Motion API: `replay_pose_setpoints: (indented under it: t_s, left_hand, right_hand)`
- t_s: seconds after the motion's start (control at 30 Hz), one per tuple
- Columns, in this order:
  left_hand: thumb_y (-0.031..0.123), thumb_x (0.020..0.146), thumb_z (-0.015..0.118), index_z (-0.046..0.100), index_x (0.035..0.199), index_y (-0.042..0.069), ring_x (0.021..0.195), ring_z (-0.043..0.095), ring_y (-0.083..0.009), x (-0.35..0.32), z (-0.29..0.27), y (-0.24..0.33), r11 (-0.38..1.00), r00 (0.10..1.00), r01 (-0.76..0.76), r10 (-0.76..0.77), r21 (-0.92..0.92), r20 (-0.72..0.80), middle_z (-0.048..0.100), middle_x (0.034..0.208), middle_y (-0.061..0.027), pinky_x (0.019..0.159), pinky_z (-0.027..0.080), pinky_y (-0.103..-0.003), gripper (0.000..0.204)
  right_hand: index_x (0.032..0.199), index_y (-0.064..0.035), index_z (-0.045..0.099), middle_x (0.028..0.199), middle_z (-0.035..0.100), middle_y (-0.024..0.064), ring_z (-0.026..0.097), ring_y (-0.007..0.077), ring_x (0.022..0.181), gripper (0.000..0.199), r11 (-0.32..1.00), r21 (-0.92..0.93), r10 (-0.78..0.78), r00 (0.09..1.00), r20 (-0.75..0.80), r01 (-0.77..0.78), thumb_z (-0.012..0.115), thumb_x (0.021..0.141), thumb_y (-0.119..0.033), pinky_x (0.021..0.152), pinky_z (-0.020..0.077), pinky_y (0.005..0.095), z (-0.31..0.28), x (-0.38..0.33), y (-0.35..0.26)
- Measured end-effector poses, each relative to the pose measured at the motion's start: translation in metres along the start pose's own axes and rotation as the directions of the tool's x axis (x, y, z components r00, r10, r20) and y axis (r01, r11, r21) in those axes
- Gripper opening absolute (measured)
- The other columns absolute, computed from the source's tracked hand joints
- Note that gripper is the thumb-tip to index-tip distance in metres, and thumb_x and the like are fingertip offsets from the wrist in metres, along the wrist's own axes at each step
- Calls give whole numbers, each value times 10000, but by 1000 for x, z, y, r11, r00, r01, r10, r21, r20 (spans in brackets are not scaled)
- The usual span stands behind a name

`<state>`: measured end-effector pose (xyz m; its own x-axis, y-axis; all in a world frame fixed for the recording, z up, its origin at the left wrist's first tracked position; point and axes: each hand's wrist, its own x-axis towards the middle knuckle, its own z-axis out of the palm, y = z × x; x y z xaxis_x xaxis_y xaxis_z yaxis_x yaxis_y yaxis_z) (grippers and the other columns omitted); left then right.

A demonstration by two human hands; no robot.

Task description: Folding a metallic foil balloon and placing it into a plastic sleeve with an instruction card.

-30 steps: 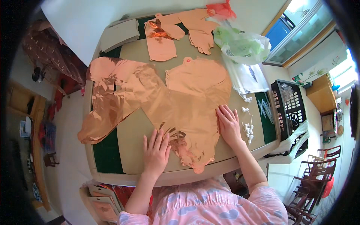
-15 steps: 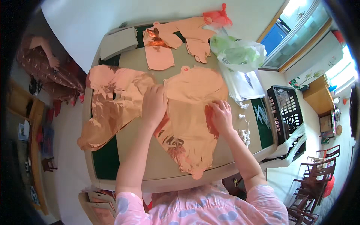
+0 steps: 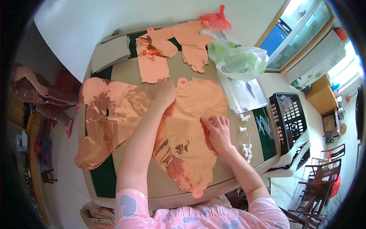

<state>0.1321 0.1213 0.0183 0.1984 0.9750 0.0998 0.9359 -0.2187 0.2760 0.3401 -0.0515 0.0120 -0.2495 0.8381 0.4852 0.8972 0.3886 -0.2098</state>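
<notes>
A flat rose-gold foil balloon (image 3: 187, 129), uninflated and creased, lies on the table in front of me. My left hand (image 3: 166, 91) is closed at its upper left edge, fingers curled at the rim near a corner tab. At the balloon's right edge my right hand (image 3: 219, 131) has its fingers bent and gathered on the foil. A second shiny foil balloon (image 3: 114, 114) lies flat to the left, partly under my left forearm. Farther back are more flat foil pieces, a rounded one (image 3: 154, 68) and a number-like one (image 3: 194, 47).
Grey card sheets (image 3: 110, 53) lie back left; a red bag (image 3: 217, 19) and a green-white plastic bag (image 3: 238, 59) back right. Clear sleeves (image 3: 244, 95) and white string bundles (image 3: 246, 149) line the right side, beside a black crate (image 3: 289, 126). Another person's arm (image 3: 36, 84) shows at far left.
My left hand has slid up along the balloon's left edge toward its top corner. My right hand stays on the right edge. The whole view has shifted slightly.
</notes>
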Motion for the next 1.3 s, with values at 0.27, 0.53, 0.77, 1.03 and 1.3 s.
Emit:
replay_pose_setpoints:
  t_s: [0.27,0.53,0.77,1.03,1.3]
  left_hand:
    - [154,863,550,666,877,3,984,578,-355,-3,4,-2,998,998,-55,54,-27,-34,632,985,-178,870,473,-449,191]
    - [127,902,520,607,942,51,998,546,-309,-84,-27,-10,967,939,-122,38,-225,-343,584,951,-123,849,456,-432,122]
    - [73,876,548,610,1086,34,1107,523,-303,-232,-22,-3,981,964,-169,145,-91,-225,599,1096,-118,943,431,-428,223]
    - [75,885,563,569,1196,-26,1246,483,-304,-231,-6,-11,982,953,-173,147,-77,-266,563,1265,-153,1021,412,-421,326]
    - [75,853,607,559,1149,7,1189,512,-307,-210,10,-5,988,928,-149,125,-43,-350,560,1194,-139,1004,429,-394,308]
  right_hand:
    - [1143,-132,664,1001,568,70,523,262,976,429,1000,0,-9,998,70,9,662,729,-21,902,394,412,0,9,1]
    - [1129,-110,634,1036,587,59,552,269,970,405,997,32,67,998,20,-67,673,730,-54,920,399,418,-17,-20,5]
    - [1225,-91,605,1240,568,91,527,274,1157,511,991,130,-33,988,150,13,637,721,-15,1036,343,471,-48,-63,-5]
    - [1271,-65,576,1394,492,113,440,293,1316,552,991,109,-98,962,254,73,628,724,-26,1143,240,539,-51,-58,4]
    - [1198,-78,629,1261,595,122,560,291,1189,402,991,112,-76,994,79,67,669,799,-87,1049,397,498,-9,-37,13]
